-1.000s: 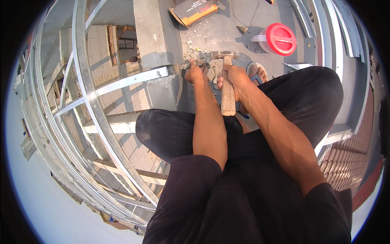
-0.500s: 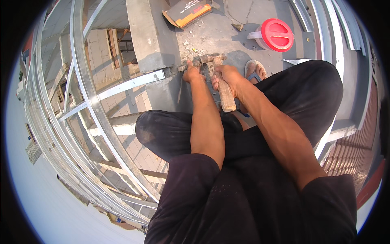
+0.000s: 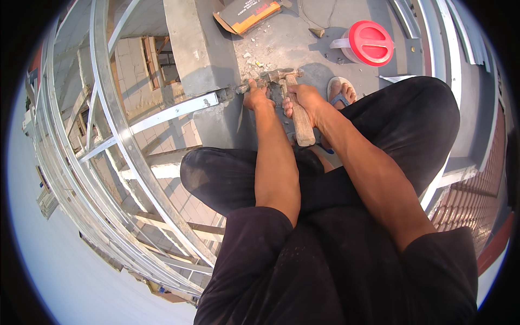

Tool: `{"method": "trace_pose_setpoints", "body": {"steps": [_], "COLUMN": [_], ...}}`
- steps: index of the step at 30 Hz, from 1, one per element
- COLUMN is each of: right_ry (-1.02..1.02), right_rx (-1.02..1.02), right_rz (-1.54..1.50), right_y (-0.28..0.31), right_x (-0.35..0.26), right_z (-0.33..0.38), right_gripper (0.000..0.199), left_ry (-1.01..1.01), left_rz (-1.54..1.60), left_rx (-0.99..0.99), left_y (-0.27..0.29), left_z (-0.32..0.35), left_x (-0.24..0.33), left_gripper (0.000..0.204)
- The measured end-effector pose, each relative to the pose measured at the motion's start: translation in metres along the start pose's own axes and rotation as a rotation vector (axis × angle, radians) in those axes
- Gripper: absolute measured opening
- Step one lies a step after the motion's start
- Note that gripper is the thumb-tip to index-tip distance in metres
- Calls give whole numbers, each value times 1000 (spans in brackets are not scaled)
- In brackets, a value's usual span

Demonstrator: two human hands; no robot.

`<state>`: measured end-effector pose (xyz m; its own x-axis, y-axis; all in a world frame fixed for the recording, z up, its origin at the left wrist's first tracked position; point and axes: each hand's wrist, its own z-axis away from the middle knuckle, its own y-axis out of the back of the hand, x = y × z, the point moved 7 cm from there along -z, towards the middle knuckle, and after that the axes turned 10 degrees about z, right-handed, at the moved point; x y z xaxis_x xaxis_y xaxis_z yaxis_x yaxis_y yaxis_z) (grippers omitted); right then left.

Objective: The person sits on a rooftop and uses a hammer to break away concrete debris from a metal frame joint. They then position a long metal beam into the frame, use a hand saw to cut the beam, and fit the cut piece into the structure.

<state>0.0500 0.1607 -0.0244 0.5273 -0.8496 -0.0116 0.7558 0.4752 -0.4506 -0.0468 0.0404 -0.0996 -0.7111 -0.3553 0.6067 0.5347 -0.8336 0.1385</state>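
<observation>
I see the concrete slab (image 3: 303, 49) end in a hard edge at upper centre of the frame, with only the curved metal framing (image 3: 116, 141) and a long drop filling the whole left side, so free room lies to the upper right, toward the red-lidded bucket (image 3: 368, 43) and the cardboard box (image 3: 246, 13). My left hand (image 3: 255, 97) is curled tight around a chisel (image 3: 246, 86), whose tip points left at the slab's corner by the metal rail (image 3: 173, 111); I think it touches the concrete, though rubble blurs that spot. My right hand (image 3: 303, 100) is wrapped closed on the wooden handle of the hammer (image 3: 297, 108), its head just beside the chisel's end. A sandalled foot (image 3: 340, 92) sits right of the hammer.
</observation>
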Motion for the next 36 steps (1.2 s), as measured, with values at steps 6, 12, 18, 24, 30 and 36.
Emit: {"method": "trace_pose_setpoints", "body": {"steps": [6,12,18,24,30,36], "right_ry": [211,22,234,-5,246,53], "right_rx": [556,66,497,40,446,87], "right_rz": [-195,51,-190,13,-100,12], "right_y": [45,-1,33,-1,17,-7], "right_x": [-7,3,-4,7,-6,12], "right_z": [18,6,23,2,25,8], "right_gripper": [19,17,19,17,17,22], "left_ry": [-28,-4,-31,-16,-37,-24], "left_rz": [67,-8,48,-17,8,4], "left_rx": [-24,-10,-41,-33,-82,-48], "left_y": [-4,2,-4,1,0,3], "left_z": [-7,-14,-14,-14,-23,-6], "left_x": [-3,-6,-2,-2,-1,-1], "left_gripper": [51,50,45,47,46,54]}}
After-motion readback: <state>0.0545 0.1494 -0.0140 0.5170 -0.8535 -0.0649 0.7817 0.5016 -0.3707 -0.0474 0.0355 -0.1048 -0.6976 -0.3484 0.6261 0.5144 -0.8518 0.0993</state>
